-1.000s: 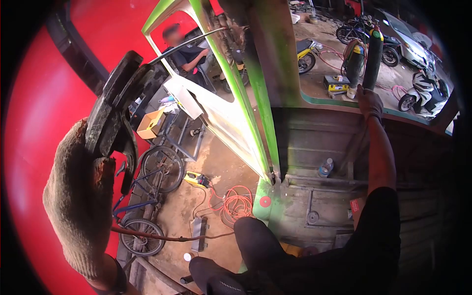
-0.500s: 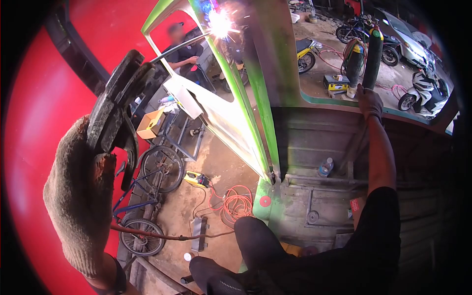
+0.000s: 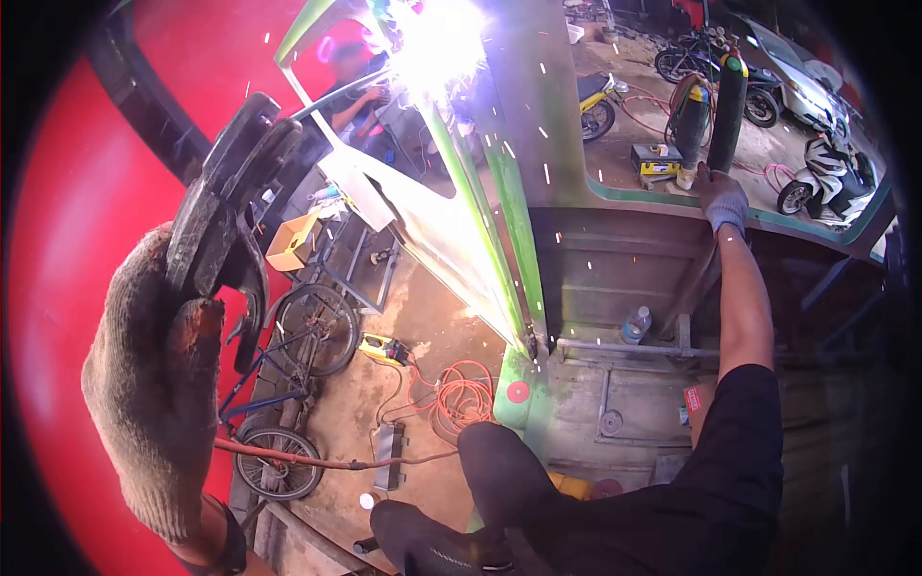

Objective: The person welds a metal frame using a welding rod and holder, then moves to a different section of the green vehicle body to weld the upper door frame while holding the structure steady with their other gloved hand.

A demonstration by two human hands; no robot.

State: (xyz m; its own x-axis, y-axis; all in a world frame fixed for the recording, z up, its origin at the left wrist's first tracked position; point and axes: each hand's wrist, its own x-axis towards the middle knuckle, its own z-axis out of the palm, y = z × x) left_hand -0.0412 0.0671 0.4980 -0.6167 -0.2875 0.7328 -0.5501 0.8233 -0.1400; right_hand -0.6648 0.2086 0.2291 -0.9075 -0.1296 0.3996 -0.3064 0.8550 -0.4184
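Note:
My left hand, in a worn knitted glove, is closed around a black electrode holder. A thin welding rod juts from its jaws up to the green metal door frame. A glaring white arc with flying sparks hides the rod's tip and the upper part of the frame. On the right, my gloved right hand grips the lower edge of the window opening in a vehicle body, arm stretched out. Its fingertips are partly hidden beyond the edge.
A person sits behind the frame. Below are a bicycle, coiled orange hose and a yellow machine. A bottle stands inside the body. Outside are gas cylinders, a toolbox and a scooter.
The arc has grown much larger and brighter, and sparks now scatter down and to the right. My left hand has shifted very slightly left; my right hand keeps its place.

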